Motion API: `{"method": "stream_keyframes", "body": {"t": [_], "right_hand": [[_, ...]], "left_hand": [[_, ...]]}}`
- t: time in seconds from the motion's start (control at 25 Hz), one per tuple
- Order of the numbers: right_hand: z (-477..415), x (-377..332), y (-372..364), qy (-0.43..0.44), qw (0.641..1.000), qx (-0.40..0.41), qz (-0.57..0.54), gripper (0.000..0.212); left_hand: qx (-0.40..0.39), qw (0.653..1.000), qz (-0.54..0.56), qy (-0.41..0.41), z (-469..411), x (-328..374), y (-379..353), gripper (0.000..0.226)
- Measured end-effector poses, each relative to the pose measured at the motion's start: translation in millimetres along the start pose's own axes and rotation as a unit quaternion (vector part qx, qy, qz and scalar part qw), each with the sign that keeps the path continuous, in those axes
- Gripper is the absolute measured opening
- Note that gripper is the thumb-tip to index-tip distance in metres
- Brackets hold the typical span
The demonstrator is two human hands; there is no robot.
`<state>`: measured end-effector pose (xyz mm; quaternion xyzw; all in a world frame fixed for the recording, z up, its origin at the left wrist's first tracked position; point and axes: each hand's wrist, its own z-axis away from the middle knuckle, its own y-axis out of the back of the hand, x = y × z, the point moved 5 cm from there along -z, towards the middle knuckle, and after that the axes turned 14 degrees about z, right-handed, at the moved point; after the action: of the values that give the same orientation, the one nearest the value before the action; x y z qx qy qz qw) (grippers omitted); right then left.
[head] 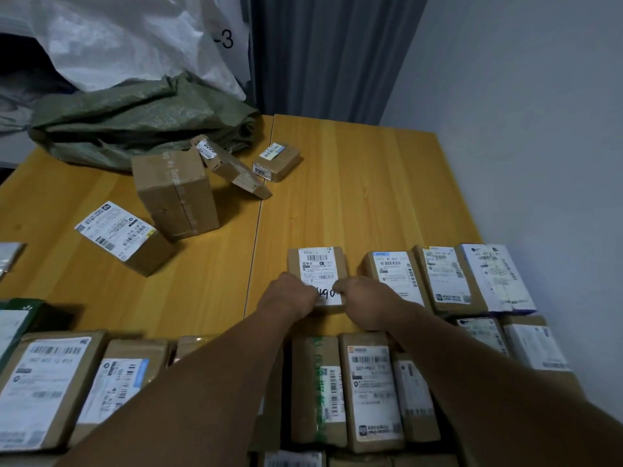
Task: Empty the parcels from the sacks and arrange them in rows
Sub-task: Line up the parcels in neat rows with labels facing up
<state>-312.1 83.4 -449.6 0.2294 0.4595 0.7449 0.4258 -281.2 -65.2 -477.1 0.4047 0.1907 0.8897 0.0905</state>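
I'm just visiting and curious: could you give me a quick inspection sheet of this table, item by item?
Surface: wooden table, two boards joined.
Job's things: labelled parcel at the left end of a row; loose boxes further back; green sack, white sack.
Clutter: nothing seen.
Hands: left hand and right hand both grip the labelled parcel's near edge.
Cables: nothing seen.
Surroundings: grey curtain, pale wall.

We hold the labelled parcel [317,264] at its near end with left hand [291,294] and right hand [365,299], flat on the worktop [354,197], beside a row of parcels [472,281].
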Motion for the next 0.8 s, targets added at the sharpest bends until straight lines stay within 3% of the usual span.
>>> {"method": "stream_keyframes", "body": {"t": [0.24,0.4,0.6,0.8], "right_hand": [[1.6,10.1,4.1,0.021,0.998,0.057,-0.026,0.028],[13.3,18.0,-6.0,0.028,0.997,0.071,-0.016,0.024],[27.8,12.3,-7.4,0.039,0.998,0.052,-0.013,0.016],[26.5,7.9,-10.3,0.034,0.999,0.029,-0.030,0.025]], "left_hand": [[0.047,0.999,-0.009,-0.007,-10.4,12.1,-16.1,0.043],[0.026,0.999,-0.045,-0.001,-4.3,6.9,-31.9,0.047],[0.020,0.998,-0.054,0.001,8.3,2.2,-43.5,0.046],[0.011,0.999,-0.047,-0.008,12.1,5.6,-49.0,0.047]]}}
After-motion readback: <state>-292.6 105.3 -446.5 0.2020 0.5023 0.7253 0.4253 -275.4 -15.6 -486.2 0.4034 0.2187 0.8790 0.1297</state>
